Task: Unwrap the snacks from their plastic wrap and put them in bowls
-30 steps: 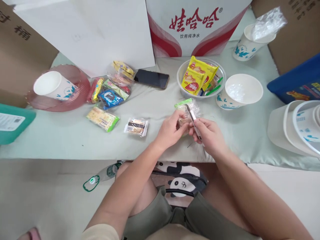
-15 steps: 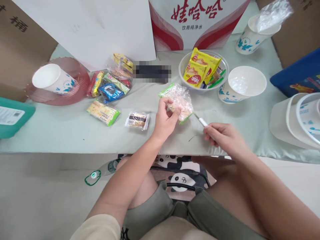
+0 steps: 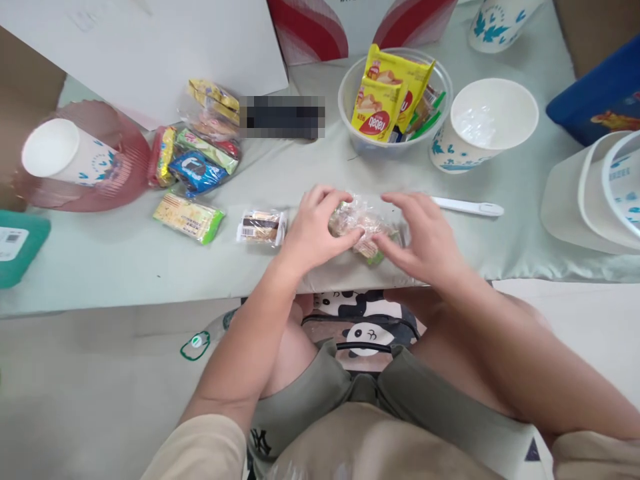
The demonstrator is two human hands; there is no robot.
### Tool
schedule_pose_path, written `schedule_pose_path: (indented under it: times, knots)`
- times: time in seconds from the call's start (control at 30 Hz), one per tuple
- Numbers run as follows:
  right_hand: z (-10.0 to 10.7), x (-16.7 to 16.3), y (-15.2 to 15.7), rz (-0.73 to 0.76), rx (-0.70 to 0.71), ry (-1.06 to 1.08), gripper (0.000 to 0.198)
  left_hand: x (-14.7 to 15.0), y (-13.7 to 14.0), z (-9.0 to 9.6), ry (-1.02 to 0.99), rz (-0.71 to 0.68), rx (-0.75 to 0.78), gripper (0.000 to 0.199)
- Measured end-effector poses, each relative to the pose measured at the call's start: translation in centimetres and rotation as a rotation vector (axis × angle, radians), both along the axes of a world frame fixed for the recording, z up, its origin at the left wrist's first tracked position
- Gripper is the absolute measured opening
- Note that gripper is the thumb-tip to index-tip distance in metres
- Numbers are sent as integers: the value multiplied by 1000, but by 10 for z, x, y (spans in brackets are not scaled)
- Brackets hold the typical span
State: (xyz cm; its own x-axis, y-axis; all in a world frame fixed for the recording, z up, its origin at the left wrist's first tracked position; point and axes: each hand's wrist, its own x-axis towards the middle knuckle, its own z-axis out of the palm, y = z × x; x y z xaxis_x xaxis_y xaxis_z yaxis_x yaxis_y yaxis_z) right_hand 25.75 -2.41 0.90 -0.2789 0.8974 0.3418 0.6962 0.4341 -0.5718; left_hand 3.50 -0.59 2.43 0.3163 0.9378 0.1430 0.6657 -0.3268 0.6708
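A crinkled clear-wrapped snack packet with green ends (image 3: 367, 230) lies on the cloth between my two hands. My left hand (image 3: 320, 227) is at its left side, thumb and fingers spread around the near corner; the fingertips are at the plastic, without a closed grip. From the right, my right hand (image 3: 423, 233) holds nothing, its fingers spread apart beside the wrapper. Just beyond that hand a white-handled knife (image 3: 470, 207) rests on the cloth, its blade end hidden by the hand. To the left are a small wrapped biscuit (image 3: 261, 228) and a green-ended cracker packet (image 3: 187, 217).
Behind stands a clear bowl (image 3: 350, 137) of yellow wafer packs, with a paper cup (image 3: 460, 150) holding clear plastic to its right. Nested white tubs (image 3: 565, 200) are far right. Several snack packs (image 3: 200, 170) and a pink dish (image 3: 135, 180) with a cup are left.
My right hand has let go of the knife, which now lies on the cloth. The packet has come nearer to me, and my left hand has loosened its pinch. The view has tilted down.
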Motion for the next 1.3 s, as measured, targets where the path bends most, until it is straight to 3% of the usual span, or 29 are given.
schedule_pose_path:
  times: [0.1, 0.2, 0.33, 0.5, 0.67, 0.77, 0.87, 0.93, 0.97, 1.03, 1.17, 1.23, 1.3]
  knots:
    - [-3, -17, 1, 67, -132, 52, 56, -5, 3, -4, -4, -98, -83, 41]
    - [-3, -16, 4, 35, -184, 86, 51, -7, 5, -4, -44, -63, -108, 23]
    - [9, 4, 3, -1, -118, 123, 24, -9, 8, -5, -136, 169, -116, 10]
    - [19, 49, -6, -121, -85, 129, 17, -18, 10, -6, -251, 403, -168, 10]
    - [15, 81, -7, -401, -20, -13, 21, -23, 8, 2, -1, 446, -222, 30]
    - [21, 76, -10, -492, 138, 21, 25, -20, 6, 7, -18, 331, -12, 32]
    - [27, 59, -13, -329, 250, -7, 24, -17, 6, 7, -61, 108, 159, 43]
    - [27, 46, -14, -187, 271, -109, 26, -15, 8, 3, -46, 32, 127, 48]
    - [25, 40, -14, -133, 264, -169, 27, -15, 10, 1, -37, 32, 80, 40]
    - [22, 29, -15, -85, 235, -290, 28, -13, 15, -2, -37, 94, -8, 20]
    - [23, 9, -17, -193, 320, -330, 27, -5, 25, 3, -109, 295, -55, 14]
    - [27, -2, -17, -132, 320, -290, 26, -2, 28, 6, -89, 333, -31, 10]
    - [29, -13, -16, 9, 216, -306, 27, -1, 31, 6, -36, 338, -19, 9]
